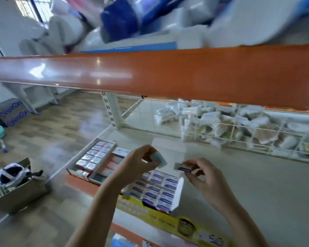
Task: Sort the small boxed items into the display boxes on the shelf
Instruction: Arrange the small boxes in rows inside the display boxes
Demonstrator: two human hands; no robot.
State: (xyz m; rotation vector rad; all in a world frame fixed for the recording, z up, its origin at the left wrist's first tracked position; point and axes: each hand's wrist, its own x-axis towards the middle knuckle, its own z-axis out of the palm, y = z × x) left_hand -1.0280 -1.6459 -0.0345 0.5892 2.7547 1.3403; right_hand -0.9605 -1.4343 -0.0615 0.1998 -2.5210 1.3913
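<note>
Two bare forearms came up from the lower edge of the view, each ending in a hand. No sleeve, cuff or glove covered either arm as far as the frame showed. The left hand [137, 163] carried no ring, watch or band on the wrist or fingers. The right hand [206, 179] was likewise unadorned. Fingernails looked short and plain, though motion blur softened them. Nothing more of the person appeared.

Shop, likely pharmacy or general store: orange-edged retail shelving [168, 75], display boxes [157, 188] of small packaged goods mid-frame, wire basket dividers [239, 132] right, yellow price strip [168, 221] along lower shelf edge.
</note>
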